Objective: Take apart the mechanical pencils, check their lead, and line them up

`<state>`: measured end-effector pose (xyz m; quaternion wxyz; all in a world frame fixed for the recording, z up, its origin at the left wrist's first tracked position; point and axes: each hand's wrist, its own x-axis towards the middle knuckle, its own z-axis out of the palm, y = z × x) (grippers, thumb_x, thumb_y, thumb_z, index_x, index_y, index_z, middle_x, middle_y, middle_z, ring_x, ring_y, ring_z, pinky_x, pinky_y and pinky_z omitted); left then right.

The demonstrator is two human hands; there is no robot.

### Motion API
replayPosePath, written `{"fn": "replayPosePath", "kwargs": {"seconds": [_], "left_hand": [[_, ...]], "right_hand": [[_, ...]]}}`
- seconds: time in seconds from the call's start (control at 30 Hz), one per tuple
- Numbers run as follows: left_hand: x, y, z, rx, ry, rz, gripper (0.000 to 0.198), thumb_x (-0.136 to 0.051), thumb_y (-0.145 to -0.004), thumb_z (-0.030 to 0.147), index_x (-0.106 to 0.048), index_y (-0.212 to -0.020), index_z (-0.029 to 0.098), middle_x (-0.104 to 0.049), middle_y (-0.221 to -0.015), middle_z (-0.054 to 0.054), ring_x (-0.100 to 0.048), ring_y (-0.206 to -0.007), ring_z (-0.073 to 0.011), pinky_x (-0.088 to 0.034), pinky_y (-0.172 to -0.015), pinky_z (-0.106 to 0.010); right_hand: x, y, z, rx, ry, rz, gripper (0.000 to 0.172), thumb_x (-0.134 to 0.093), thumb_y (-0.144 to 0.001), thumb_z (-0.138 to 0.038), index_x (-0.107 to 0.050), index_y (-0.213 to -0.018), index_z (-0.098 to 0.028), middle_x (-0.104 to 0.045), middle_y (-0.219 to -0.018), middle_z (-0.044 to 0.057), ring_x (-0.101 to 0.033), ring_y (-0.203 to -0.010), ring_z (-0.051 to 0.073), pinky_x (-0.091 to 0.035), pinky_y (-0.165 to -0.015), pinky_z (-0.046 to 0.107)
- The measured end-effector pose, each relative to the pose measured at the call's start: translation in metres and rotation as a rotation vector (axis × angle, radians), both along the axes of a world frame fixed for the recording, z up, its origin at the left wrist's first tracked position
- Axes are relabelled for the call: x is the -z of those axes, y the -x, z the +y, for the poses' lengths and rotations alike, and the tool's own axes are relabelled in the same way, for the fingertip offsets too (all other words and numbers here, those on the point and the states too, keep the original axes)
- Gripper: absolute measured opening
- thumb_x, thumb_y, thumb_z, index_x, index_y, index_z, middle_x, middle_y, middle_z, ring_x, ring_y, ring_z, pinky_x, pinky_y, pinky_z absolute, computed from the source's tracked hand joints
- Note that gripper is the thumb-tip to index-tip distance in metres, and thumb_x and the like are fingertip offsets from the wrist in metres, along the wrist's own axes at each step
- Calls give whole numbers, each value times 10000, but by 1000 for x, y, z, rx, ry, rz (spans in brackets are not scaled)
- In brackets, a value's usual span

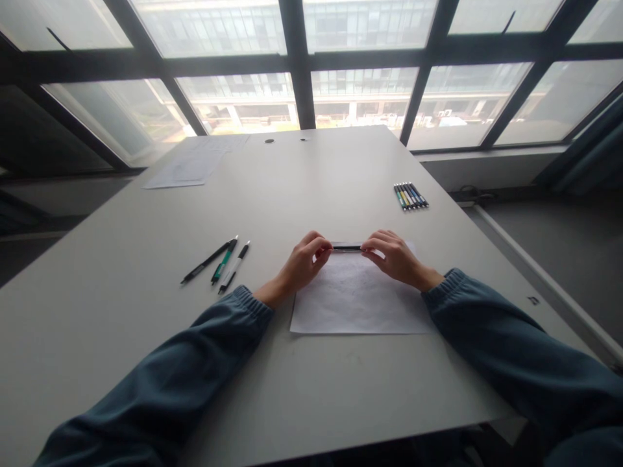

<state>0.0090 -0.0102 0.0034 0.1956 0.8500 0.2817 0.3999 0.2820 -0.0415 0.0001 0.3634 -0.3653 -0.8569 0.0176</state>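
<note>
A dark pen [347,248] lies crosswise between my two hands, over the far edge of a white paper sheet [360,305]. My left hand [310,259] pinches its left end with thumb and fingers. At the other end, my right hand [394,258] grips the pen the same way. Whether the pen touches the paper I cannot tell. Left of my left hand lie three loose pens: a black pen [205,263], a green and black pen [224,261] and a white and black pen [234,267].
Several pens [411,196] lie side by side in a row at the right of the white table [302,175]. Papers [187,162] rest at the far left. Large windows [363,97] stand beyond the table's far edge.
</note>
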Motion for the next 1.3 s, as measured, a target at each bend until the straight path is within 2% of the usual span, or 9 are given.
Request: {"fn": "replayPosePath", "kwargs": {"seconds": [0.33,0.5,0.6,0.7,0.83,0.97,1.13,1.3], "left_hand": [[-3,-2,-3,56,-39,-36,113,-588,-983,243,-680,-961,181,-616,-925,-51,-589,-772,-121,-512,-714,-258],[-1,0,-1,39,-22,-58,162,-601,-982,259,-685,-1104,193,-647,-968,-61,-627,-806,-126,-528,-728,-251],[-1,0,0,-4,-4,-90,201,-625,-972,271,-673,-1152,195,-652,-924,-46,-638,-804,-127,-535,-752,-255],[-1,0,0,-47,10,-154,181,-647,-959,275,-695,-1113,194,-659,-926,-45,-644,-801,-127,-542,-752,-258],[-4,0,1,-88,-12,-202,114,-670,-941,273,-755,-939,197,-694,-945,-61,-661,-850,-148,-546,-752,-275],[-4,-1,1,-97,5,-215,127,-678,-937,277,-777,-989,217,-734,-984,-65,-691,-900,-165,-563,-813,-301],[-1,-1,0,-88,105,-229,188,-677,-935,321,-763,-1050,199,-751,-986,-70,-712,-860,-163,-594,-799,-292],[-2,-1,-2,-105,98,-194,159,-680,-932,313,-764,-981,187,-759,-948,-64,-706,-841,-155,-584,-782,-276]], "right_hand": [[0,5,-3,-42,16,9,163,-587,-987,-230,-683,-858,-201,-713,-846,55,-629,-780,184,-455,-782,351],[3,4,-2,-21,65,66,156,-596,-980,-243,-695,-867,-202,-715,-845,57,-628,-763,187,-461,-788,355],[5,2,-1,-1,73,82,160,-586,-982,-240,-691,-866,-206,-711,-840,56,-626,-771,194,-462,-799,360],[5,2,0,23,74,119,166,-579,-982,-232,-681,-852,-209,-703,-825,51,-626,-782,198,-463,-804,365],[4,3,-1,75,71,173,165,-582,-976,-237,-673,-841,-212,-698,-821,49,-619,-780,202,-466,-811,377],[4,3,-1,93,67,186,158,-585,-974,-242,-668,-841,-217,-695,-819,46,-621,-783,203,-468,-816,380],[4,2,1,84,46,159,142,-596,-970,-231,-666,-847,-220,-694,-823,42,-617,-786,200,-461,-820,377],[4,2,1,64,22,133,148,-593,-976,-233,-673,-852,-216,-697,-829,43,-616,-793,199,-457,-815,372]]}}
